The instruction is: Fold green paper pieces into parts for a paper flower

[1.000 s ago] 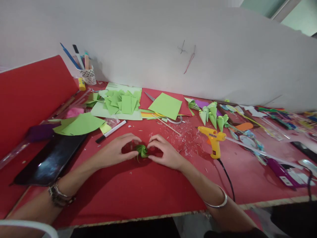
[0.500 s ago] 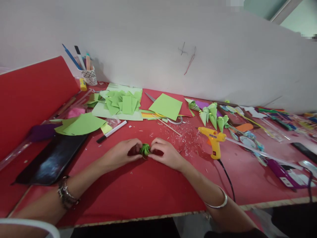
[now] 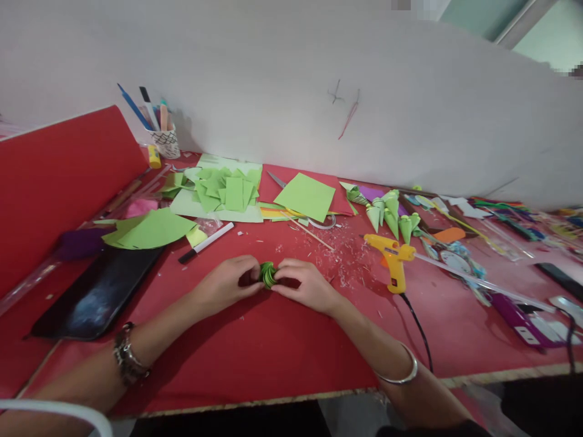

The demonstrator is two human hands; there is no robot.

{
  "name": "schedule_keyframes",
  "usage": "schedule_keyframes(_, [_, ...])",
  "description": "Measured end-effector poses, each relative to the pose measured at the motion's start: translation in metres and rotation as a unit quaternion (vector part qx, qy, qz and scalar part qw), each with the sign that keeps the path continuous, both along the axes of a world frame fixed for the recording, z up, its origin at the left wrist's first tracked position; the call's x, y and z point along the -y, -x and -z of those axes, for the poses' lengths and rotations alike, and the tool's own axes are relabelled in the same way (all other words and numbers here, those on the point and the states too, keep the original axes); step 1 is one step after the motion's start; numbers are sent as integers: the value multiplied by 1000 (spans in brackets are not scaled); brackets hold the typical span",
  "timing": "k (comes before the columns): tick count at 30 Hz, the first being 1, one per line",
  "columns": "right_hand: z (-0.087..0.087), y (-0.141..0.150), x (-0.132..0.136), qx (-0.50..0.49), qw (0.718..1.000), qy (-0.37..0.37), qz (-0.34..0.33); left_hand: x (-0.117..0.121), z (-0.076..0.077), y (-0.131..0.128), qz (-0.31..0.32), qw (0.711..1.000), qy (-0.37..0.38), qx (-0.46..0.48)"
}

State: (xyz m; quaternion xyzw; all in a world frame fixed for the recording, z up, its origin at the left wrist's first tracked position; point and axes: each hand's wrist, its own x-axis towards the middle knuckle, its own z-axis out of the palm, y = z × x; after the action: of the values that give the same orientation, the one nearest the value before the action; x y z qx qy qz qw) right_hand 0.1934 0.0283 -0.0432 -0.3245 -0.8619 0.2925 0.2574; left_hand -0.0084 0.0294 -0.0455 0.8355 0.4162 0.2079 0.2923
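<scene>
Between my two hands, over the front middle of the red tabletop (image 3: 273, 352), is a small green spiral-striped paper piece (image 3: 268, 275), curled with dark lines along its folds. My left hand (image 3: 232, 280) pinches its left side with thumb and fingers. From the right, thumb and fingertips of my right hand (image 3: 305, 284) close on the other side. Behind the hands lie a green paper square (image 3: 306, 195) and a pile of cut green paper pieces (image 3: 228, 188). Several green paper cones (image 3: 390, 212) are bunched at the back right.
A yellow glue gun (image 3: 392, 260) lies to the right, its black cord running to the front edge. To the left are a black phone-like slab (image 3: 98, 300), a marker (image 3: 207, 241) and green paper fans (image 3: 150, 229). A pen cup (image 3: 166, 142) stands against the wall.
The green paper piece has turned slightly between my fingers, showing more of its spiral folds. Both hands stay in nearly the same place, and the view has shifted a little.
</scene>
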Motion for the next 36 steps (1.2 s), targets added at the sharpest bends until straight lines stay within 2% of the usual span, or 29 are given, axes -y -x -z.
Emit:
schedule_keyframes(4, [-3, -1, 2, -30, 997, 43, 65, 0, -1, 2, -42, 999, 5, 27])
schedule_keyframes(7, [-4, -1, 4, -53, 990, 86, 99, 1, -2, 3, -27, 999, 20, 42])
schedule_keyframes(13, [-7, -1, 3, -37, 996, 67, 51, 1, -7, 0, 32, 999, 4, 40])
schedule_keyframes(18, [-5, -1, 2, -25, 997, 56, 41, 0, -7, -1, 52, 997, -11, 48])
schedule_keyframes(36, [-3, 0, 3, -28, 999, -11, 38, 4, -11, -5, 25, 995, 16, 98])
